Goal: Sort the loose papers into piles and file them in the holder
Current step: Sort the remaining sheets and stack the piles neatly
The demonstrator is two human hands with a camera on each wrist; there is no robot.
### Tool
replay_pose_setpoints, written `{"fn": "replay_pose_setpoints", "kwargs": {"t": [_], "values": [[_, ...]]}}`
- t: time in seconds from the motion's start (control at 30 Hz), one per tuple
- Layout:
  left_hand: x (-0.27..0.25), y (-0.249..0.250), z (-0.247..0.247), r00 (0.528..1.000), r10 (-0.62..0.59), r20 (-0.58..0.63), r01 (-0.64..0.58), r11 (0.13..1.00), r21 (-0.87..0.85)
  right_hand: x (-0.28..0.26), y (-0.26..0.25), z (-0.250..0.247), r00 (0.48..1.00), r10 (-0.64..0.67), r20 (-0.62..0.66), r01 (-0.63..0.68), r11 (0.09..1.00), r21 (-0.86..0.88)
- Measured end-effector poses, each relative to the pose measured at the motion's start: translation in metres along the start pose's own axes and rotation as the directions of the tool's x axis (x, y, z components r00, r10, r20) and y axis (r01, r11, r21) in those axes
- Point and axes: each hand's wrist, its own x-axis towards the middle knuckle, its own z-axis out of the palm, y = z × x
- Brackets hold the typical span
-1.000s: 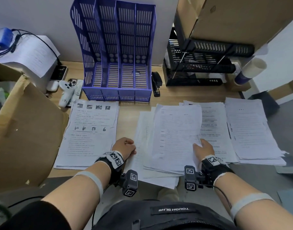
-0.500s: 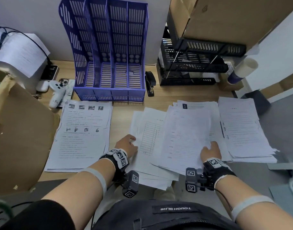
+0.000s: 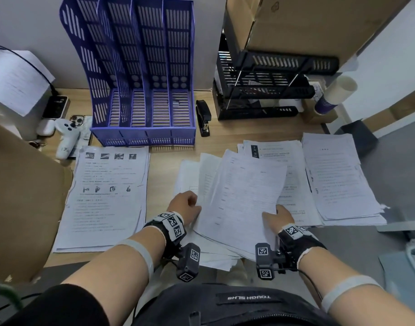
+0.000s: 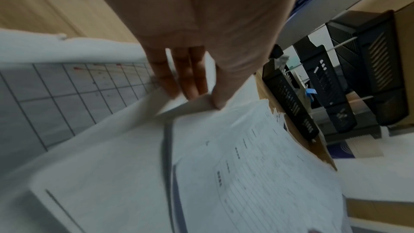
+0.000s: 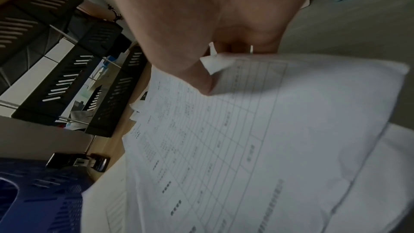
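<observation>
1. While the right hand point(image 3: 278, 216) pinches the near right corner of the top sheet point(image 3: 244, 191) between thumb and fingers, as the right wrist view shows, that sheet lies askew on the middle stack point(image 3: 192, 175), its far edge overlapping the stack with the dark header point(image 3: 272, 150).
2. On the sheet's left edge, the left hand point(image 3: 185, 204) has its fingers point(image 4: 186, 81) pressed together under a lifted paper edge, the thumb on top; the left wrist view shows a gridded form point(image 4: 56, 91) beneath.
3. Further out lie two sorted-looking piles: the illustrated pile point(image 3: 107, 196) on the left, just in front of the blue holder point(image 3: 143, 90), and the far-right pile point(image 3: 338, 182), which reaches the desk's right edge.
4. All four slots of the holder look empty, so filing has not begun, I judge; this seems to be mid-sorting.
5. Risks from here:
   - A corner pinch on a single sheet can crease or tear it if it is pulled fast.
   - Several sheets may come up together, since the edges are fanned and the left fingers sit between layers, so papers could land in the wrong pile.
   - The middle stack overhangs the near desk edge; dragging across it could push lower sheets onto the person's lap.
   - The black stapler point(image 3: 203, 117) stands just beside the holder and could be knocked during filing.
</observation>
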Motion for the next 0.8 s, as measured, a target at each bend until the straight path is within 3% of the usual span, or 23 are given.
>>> {"fn": "replay_pose_setpoints", "kwargs": {"t": [0.13, 0.3, 0.37, 0.5, 0.6, 0.8], "values": [[-0.009, 0.008, 0.002, 0.987, 0.137, 0.088, -0.113, 0.965, -0.238, -0.005, -0.013, -0.004, 0.991, -0.020, 0.136, 0.026, 0.999, -0.042], [-0.014, 0.017, 0.000, 0.946, 0.254, 0.200, -0.217, 0.957, -0.190, 0.000, -0.011, -0.003, 0.991, -0.012, 0.136, 0.018, 0.999, -0.040], [-0.011, 0.018, 0.000, 0.957, 0.216, 0.196, -0.188, 0.970, -0.151, 0.001, -0.012, -0.003, 0.992, -0.011, 0.125, 0.018, 0.998, -0.053], [0.001, 0.012, -0.006, 0.997, 0.075, 0.037, -0.076, 0.996, 0.041, 0.002, -0.013, -0.006, 0.995, -0.032, 0.090, 0.040, 0.995, -0.088], [0.008, 0.003, -0.014, 1.000, -0.031, 0.001, 0.031, 0.999, 0.038, -0.003, -0.020, -0.007, 0.992, -0.033, 0.119, 0.044, 0.995, -0.093], [0.016, 0.003, -0.021, 0.998, -0.023, -0.056, 0.031, 0.988, 0.152, -0.009, -0.037, -0.003, 0.989, -0.051, 0.137, 0.074, 0.983, -0.168]]}}
